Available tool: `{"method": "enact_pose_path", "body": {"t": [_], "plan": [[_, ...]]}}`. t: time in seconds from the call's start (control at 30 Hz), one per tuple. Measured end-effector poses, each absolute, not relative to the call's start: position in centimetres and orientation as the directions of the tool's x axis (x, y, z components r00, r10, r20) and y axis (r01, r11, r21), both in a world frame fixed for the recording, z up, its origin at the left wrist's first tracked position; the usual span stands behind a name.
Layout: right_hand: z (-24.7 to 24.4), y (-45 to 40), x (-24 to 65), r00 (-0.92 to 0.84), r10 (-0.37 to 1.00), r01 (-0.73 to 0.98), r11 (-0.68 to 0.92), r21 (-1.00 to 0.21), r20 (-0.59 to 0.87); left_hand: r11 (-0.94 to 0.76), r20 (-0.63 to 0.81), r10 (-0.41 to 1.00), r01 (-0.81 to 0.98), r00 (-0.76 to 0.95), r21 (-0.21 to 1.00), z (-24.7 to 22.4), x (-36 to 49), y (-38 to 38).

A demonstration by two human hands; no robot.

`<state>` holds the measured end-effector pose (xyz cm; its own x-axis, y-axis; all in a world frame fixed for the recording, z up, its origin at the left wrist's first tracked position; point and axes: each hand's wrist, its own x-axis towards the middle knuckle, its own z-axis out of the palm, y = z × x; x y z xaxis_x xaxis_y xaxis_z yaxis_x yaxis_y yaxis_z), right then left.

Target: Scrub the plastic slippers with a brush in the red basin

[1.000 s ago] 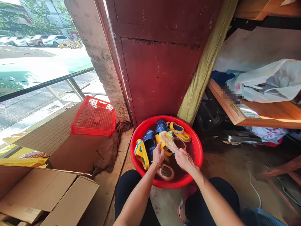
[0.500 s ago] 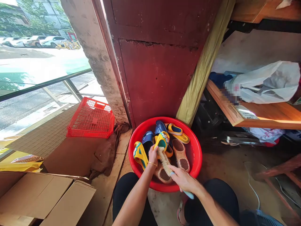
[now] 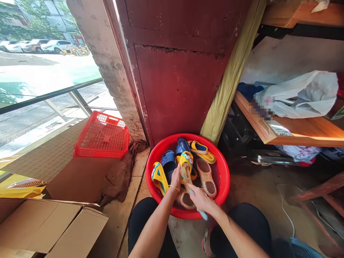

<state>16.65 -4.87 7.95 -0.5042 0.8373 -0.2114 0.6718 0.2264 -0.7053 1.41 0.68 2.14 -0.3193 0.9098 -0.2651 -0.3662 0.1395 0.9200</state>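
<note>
My left hand [image 3: 176, 178] is closed on the side of a yellow slipper [image 3: 186, 160] with a coloured pattern on its strap, held over the red basin [image 3: 226, 175]. In my right hand [image 3: 200, 197] is a scrub brush [image 3: 186, 176] with a light blue handle; its head lies at the slipper's opening, smeared by motion. Around them in the basin are a blue slipper [image 3: 168, 159], another blue shoe [image 3: 183, 145], a yellow slipper [image 3: 159, 178] at the left, a yellow shoe with a blue lining [image 3: 200, 147], and tan soles [image 3: 206, 175] turned up.
A red plastic crate [image 3: 103, 138] rests on cardboard at the left, above an open cardboard box [image 3: 51, 225]. Behind the basin stands a dark red door [image 3: 177, 89]. At the right, a wooden shelf [image 3: 303, 134] carries a white plastic bag [image 3: 306, 95].
My right hand has moved up and left with the brush, its head now tucked against the yellow slipper's opening. My left hand still grips that slipper. The view has shifted slightly.
</note>
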Motion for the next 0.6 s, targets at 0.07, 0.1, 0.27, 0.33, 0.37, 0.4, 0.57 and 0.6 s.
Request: {"method": "enact_pose_path", "body": {"t": [0.07,0.1,0.27,0.33,0.37,0.4,0.57,0.6], "plan": [[8.1,-6.6,19.3,-0.555,0.793,0.658,0.234,-0.716,-0.251,0.145,-0.291,0.903,-0.414,-0.317,0.899,1.6,1.4,0.8],[8.2,-7.1,20.7,-0.558,0.79,0.655,0.23,-0.72,-0.255,0.135,-0.295,0.897,-0.432,-0.328,0.892,1.3,1.4,0.8],[8.5,-5.8,26.3,-0.337,0.894,0.683,0.016,-0.731,-0.295,0.096,-0.299,0.862,-0.447,-0.409,0.889,0.3,0.9,0.8],[8.3,-4.6,26.3,-0.272,0.932,0.657,-0.001,-0.754,-0.238,0.104,-0.303,0.869,-0.456,-0.39,0.884,0.5,0.7,0.8],[8.2,-3.9,25.8,-0.273,0.946,0.641,0.044,-0.766,-0.174,0.106,-0.296,0.881,-0.458,-0.368,0.883,0.7,0.7,0.7],[8.2,-3.1,24.9,-0.288,0.953,0.627,0.11,-0.771,-0.098,0.107,-0.282,0.899,-0.456,-0.335,0.884,1.0,0.7,0.6],[8.8,1.7,19.9,-0.375,0.893,0.583,0.435,-0.686,0.248,0.059,-0.2,0.95,-0.493,-0.239,0.868,2.3,0.4,-0.2],[9.1,2.7,19.3,-0.372,0.889,0.585,0.449,-0.676,0.268,0.039,-0.194,0.946,-0.502,-0.26,0.864,2.4,0.1,-0.4]]}}
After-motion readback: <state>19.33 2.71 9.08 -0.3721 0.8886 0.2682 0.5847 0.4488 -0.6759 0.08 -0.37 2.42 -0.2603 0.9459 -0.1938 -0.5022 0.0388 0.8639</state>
